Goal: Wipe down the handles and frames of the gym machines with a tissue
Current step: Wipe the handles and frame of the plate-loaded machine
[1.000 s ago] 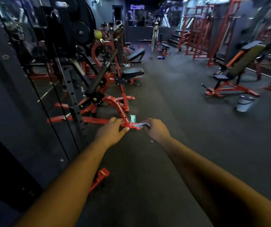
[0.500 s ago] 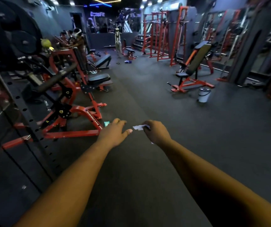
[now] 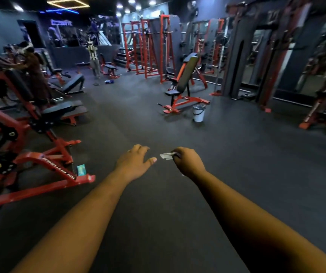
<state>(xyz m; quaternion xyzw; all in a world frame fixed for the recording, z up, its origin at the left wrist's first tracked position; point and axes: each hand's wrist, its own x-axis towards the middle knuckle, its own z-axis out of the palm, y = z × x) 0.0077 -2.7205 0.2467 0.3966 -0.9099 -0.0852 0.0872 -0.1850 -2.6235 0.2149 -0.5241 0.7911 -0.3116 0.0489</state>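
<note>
Both hands have come off the red machine frame [image 3: 59, 170], now well to the left of the left hand [image 3: 133, 164], which hangs relaxed and empty over bare floor. The right hand [image 3: 187, 161] pinches the tissue [image 3: 167, 155] just beside the left thumb. That frame seems finished, another machine likely next.

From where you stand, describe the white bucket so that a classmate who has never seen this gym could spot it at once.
Find the red incline bench standing alone on the dark floor, right of centre. The bucket stands on the floor just beside the bench's red base, on its near right side. It is the only pale, round thing there; everything around it is red or black.
</note>
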